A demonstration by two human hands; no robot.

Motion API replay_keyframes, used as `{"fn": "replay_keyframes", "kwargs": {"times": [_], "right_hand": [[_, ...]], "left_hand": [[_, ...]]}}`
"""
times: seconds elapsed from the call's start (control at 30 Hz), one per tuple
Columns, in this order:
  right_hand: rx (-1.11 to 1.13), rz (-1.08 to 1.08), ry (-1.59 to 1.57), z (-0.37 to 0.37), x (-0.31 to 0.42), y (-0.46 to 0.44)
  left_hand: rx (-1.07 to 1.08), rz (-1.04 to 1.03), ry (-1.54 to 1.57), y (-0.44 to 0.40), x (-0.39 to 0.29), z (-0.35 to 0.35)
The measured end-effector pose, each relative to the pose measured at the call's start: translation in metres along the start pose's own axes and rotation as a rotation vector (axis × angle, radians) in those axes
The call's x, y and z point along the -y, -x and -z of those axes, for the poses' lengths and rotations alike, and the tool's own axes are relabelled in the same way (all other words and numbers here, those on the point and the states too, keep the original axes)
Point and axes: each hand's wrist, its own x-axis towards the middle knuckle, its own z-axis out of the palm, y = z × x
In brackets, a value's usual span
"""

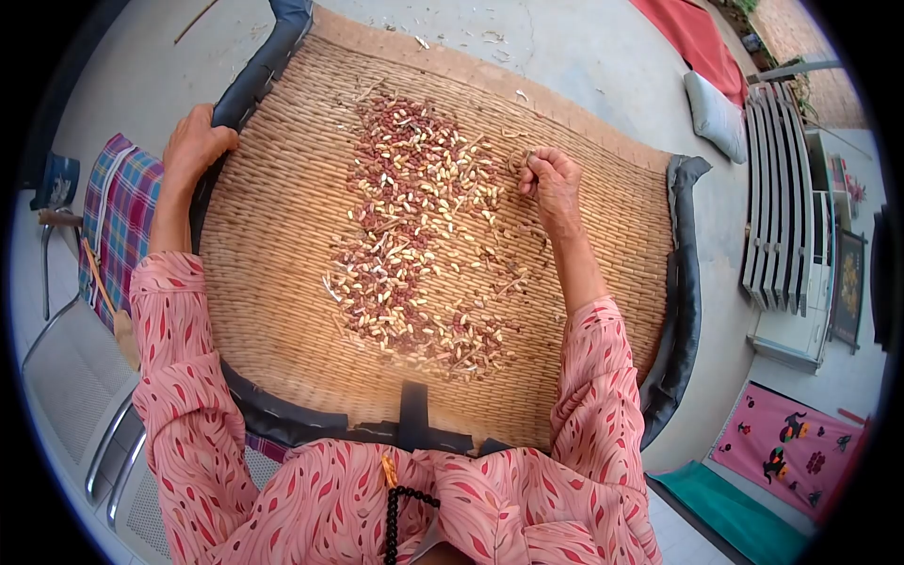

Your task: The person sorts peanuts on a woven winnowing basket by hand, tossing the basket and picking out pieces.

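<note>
A wide woven winnowing tray [273,198] with a black-bound rim lies across my lap. Dark red and pale cream beans [405,221] form a long band down its middle, mixed with bits of dry stalk and husk [508,282]. My left hand [196,141] is closed on the tray's left rim, near the far corner. Over the right side of the weave, just right of the beans, my right hand [556,184] is pinched shut. Its fingertips meet beside some brownish scraps; what they hold cannot be made out.
A metal mesh chair [71,377] and a plaid cloth [122,198] are on the left. To the right are a pale cushion [714,115], grey slatted panels [780,198], a pink patterned cloth [777,447] and a green cloth [725,513]. Scraps lie on the floor beyond.
</note>
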Motion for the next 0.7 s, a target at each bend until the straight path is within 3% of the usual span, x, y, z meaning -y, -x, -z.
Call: {"fn": "replay_keyframes", "kwargs": {"times": [0.3,0.7], "right_hand": [[0.097,0.038,-0.157,0.007,-0.008,0.0],[0.059,-0.119,-0.172,0.003,-0.002,0.007]], "left_hand": [[-0.006,-0.005,0.015,0.0,0.0,-0.001],[0.038,0.036,-0.009,-0.003,0.0,-0.002]]}}
